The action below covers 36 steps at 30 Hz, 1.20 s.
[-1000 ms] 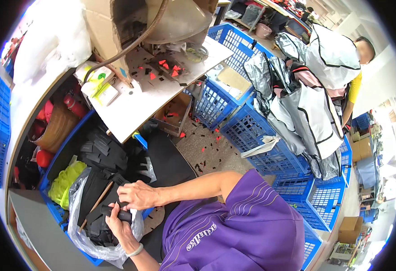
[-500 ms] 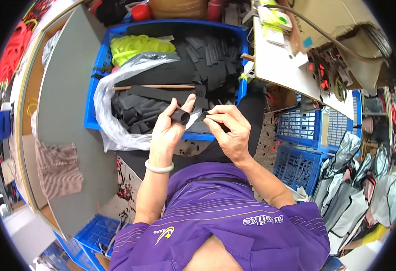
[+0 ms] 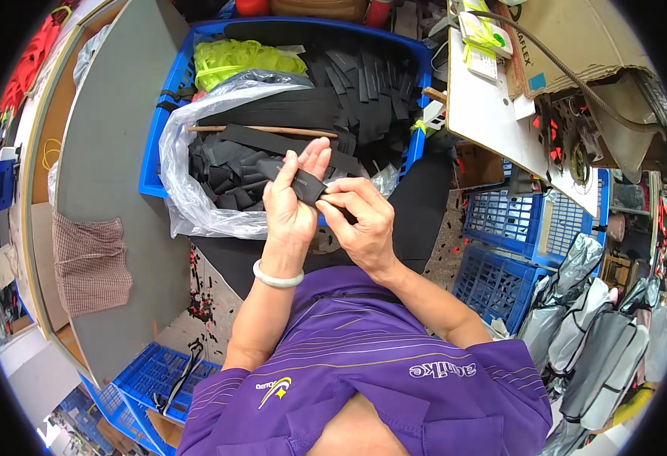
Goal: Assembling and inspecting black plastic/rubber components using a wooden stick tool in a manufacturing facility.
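Observation:
A short black fabric sleeve (image 3: 305, 185) with small pale print lies across the fingers of my left hand (image 3: 288, 211). The left thumb is pressed on it and the other fingers stretch out behind, palm up. My right hand (image 3: 365, 225) pinches the sleeve's near right end between thumb and fingertips. Just beyond both hands stands a large blue crate (image 3: 149, 156), holding a clear plastic bag (image 3: 177, 182) of black fabric pieces (image 3: 231, 171). More black pieces (image 3: 368, 91) are heaped at its far right. A thin wooden stick (image 3: 273, 130) rests across the bag's contents.
A neon yellow bundle (image 3: 238, 64) sits in the crate's far left. Left of me rises a grey panel (image 3: 128, 152) with a checked cloth (image 3: 94, 266) over it. At right are a white tabletop (image 3: 493, 114), blue baskets (image 3: 501, 285) and silvery bags (image 3: 577, 334).
The sleeve's round open end faced me before; now it lies flattened. My right hand has moved left and closed on its end. The view has shifted slightly.

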{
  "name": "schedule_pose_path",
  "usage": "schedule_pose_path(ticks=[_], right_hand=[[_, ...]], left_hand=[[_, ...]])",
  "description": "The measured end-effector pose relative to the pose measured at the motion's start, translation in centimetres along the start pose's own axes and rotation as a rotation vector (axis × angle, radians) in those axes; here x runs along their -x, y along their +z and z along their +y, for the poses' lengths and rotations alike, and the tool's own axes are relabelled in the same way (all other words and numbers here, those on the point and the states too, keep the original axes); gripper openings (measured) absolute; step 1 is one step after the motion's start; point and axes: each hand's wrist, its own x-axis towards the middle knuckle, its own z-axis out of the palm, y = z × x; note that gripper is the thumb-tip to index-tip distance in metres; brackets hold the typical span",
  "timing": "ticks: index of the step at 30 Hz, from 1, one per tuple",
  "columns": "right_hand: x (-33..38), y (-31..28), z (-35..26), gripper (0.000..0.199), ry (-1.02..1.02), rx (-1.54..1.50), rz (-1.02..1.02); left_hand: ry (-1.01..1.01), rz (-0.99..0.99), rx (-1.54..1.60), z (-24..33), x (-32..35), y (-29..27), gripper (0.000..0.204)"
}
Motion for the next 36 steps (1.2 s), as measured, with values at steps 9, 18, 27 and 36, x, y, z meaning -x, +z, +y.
schedule_pose_path(ticks=[9,18,27,36], right_hand=[[0.2,-0.1,2.2,0.035,0.212,0.042,-0.578],[0.4,-1.2,-0.4,0.062,0.266,0.076,-0.567],[-0.3,1.4,1.8,0.039,0.122,0.153,-0.654],[0.8,0.6,0.1,0.065,0.296,0.114,-0.802]], left_hand=[[0.048,0.0,-0.193,0.2,0.4,-0.2,0.01],[-0.276,-0.153,0.234,3.1,-1.4,-1.7,0.015],[-0.169,-0.063,0.053,2.5,-0.7,-1.9,0.007],[0.162,-0.073,-0.462,4.0,0.6,0.2,0.015]])
